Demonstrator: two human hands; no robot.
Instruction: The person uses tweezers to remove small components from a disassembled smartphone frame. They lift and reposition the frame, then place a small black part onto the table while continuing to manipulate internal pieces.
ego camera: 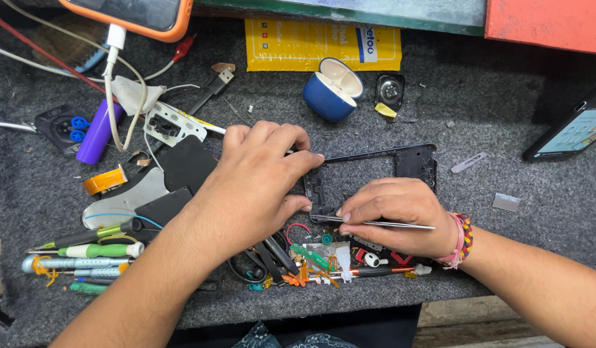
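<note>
Tabletop [491, 116]: dark grey felt-like mat, littered with repair parts and tools.

Black plastic phone mid-frame [375, 156]: a hollow rectangular shell lying flat at the centre, long axis running left to right across the view. It sits directly between and under both hands; its left end is under the fingertips, its right end with the camera cut-out lies free.

Left hand [256, 183]: palm down, fingers curled and pressed together, fingertips and thumb pinching the left end of the frame to steady it. This hand covers more of the frame and is the nearer of the two.

Right hand [398, 212]: closed in a pinch on slim silver metal tweezers [381, 223], which lie almost horizontal, tips pointing left toward the frame's lower left corner, just beside the left thumb. A beaded bracelet sits on the wrist.

Blue rounded earbud case [333, 90]: open, lid up, well behind the frame.

Purple cylindrical tube [99, 131]: far left, beside a white cable.

Green-handled screwdrivers [98, 250]: stacked at lower left, parallel to the tabletop edge.

Small green circuit strip [311, 256]: among loose bits just below the hands.
</note>
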